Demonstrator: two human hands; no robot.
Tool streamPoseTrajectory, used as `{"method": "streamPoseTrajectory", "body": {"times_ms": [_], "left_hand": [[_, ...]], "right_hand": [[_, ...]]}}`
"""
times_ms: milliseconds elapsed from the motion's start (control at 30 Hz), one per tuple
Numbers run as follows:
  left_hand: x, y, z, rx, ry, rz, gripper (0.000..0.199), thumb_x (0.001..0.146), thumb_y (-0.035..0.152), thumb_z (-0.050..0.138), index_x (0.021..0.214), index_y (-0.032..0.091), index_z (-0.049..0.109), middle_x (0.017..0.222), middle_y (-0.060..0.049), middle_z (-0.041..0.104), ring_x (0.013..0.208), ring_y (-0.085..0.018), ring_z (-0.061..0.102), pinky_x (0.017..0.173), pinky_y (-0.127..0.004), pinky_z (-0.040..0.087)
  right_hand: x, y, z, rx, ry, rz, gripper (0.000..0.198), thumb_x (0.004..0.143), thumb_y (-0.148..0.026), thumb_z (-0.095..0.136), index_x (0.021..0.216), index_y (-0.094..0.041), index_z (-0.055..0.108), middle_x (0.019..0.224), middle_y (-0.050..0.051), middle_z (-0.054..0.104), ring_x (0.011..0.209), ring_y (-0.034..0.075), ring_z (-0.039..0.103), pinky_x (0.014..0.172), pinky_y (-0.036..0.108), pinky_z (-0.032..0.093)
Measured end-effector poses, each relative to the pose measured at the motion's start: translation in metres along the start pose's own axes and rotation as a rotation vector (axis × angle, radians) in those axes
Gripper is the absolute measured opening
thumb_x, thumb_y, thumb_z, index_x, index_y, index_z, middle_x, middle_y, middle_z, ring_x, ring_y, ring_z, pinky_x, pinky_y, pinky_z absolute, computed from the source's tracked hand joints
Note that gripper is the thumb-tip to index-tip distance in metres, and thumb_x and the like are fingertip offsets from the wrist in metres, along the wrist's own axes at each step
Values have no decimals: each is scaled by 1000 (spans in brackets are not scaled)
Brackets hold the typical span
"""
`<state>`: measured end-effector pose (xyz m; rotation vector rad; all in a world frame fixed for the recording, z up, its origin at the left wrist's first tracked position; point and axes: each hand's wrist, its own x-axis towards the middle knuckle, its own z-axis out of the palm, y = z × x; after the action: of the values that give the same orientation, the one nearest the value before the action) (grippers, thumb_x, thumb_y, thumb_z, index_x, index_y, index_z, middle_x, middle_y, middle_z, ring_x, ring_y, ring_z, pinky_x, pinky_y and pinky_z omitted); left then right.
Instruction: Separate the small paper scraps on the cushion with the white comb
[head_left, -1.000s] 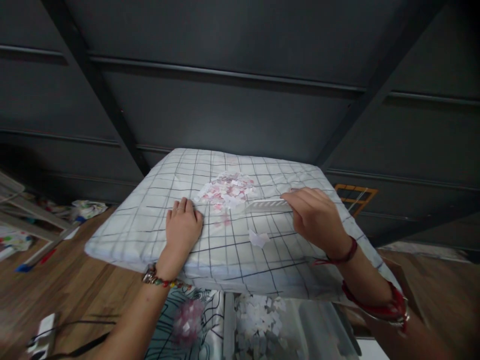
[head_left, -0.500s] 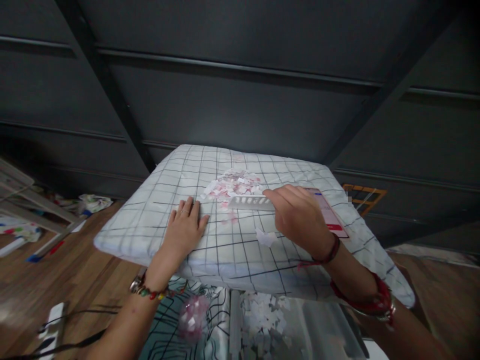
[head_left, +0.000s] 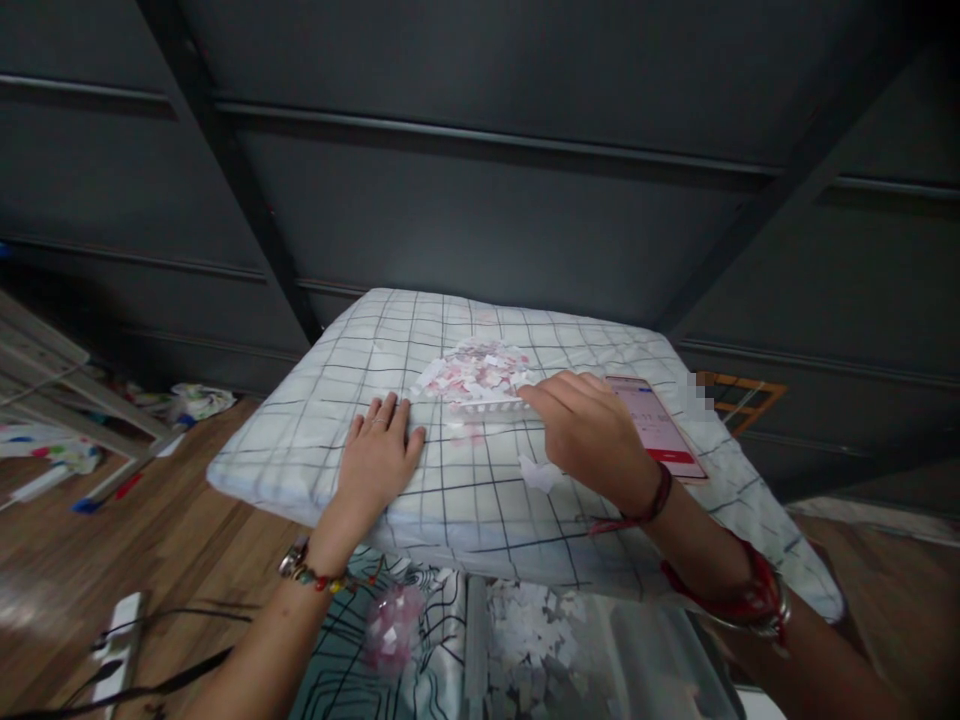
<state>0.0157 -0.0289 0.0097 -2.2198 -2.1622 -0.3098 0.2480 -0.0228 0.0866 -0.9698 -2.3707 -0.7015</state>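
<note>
My right hand (head_left: pixel 589 425) is closed on one end of a white slotted plastic strip (head_left: pixel 491 410). The strip lies along the near edge of a heap of white and pink paper scraps (head_left: pixel 480 368); its far end touches or nearly touches the scraps. My fingers hide the gripped end. Flat on the checked cloth (head_left: pixel 442 480), my left hand (head_left: pixel 381 450) has its fingers spread, just left of the heap and holding nothing. A loose white scrap (head_left: pixel 540 473) rests near my right wrist.
Right of my right hand lies a phone (head_left: pixel 664 430) with a lit screen. Below the cloth's front edge stand a clear plastic bin (head_left: pixel 637 650) with white scraps inside and a pink see-through bag (head_left: pixel 394 630). A power strip (head_left: pixel 120 650) is on the floor. Dark panels (head_left: pixel 480 220) rise behind.
The slotted strip has tilted, so its slots show less, and it has shifted slightly left along the heap with my right hand. My left hand stays flat. The whole view has drifted a little.
</note>
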Motion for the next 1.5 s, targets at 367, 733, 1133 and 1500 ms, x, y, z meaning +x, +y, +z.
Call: {"method": "streamPoseTrajectory", "body": {"times_ms": [367,733,1133,1500], "left_hand": [[-4,-3,0,30,149,-110,44,87,18,31,125,7,50,136,-20,46,127,-32,41,101,-49,36],[-4,-4,0,-16,167,-39,45,88,19,29,125,6,51,137,-19,45,130,-32,38,103,-48,34],[-5,4,-7,-8,170,32,37,87,20,35,114,9,57,123,-14,58,106,-26,58,91,-36,47],[-9,16,-19,129,114,93,34,86,20,34,107,12,60,116,-13,62,94,-27,62,77,-38,50]], "right_hand": [[8,-20,2,148,34,-97,32,76,0,37,89,-13,63,69,4,59,68,18,43,63,31,30],[-24,0,-26,274,69,-204,32,73,2,38,86,-16,60,71,2,60,68,15,49,61,31,37],[-39,7,-26,194,19,-113,32,70,1,38,85,-18,59,71,2,60,67,16,48,63,30,36],[-59,29,-46,104,52,-16,25,71,-4,42,83,-18,59,70,3,61,69,18,50,67,31,37]]}}
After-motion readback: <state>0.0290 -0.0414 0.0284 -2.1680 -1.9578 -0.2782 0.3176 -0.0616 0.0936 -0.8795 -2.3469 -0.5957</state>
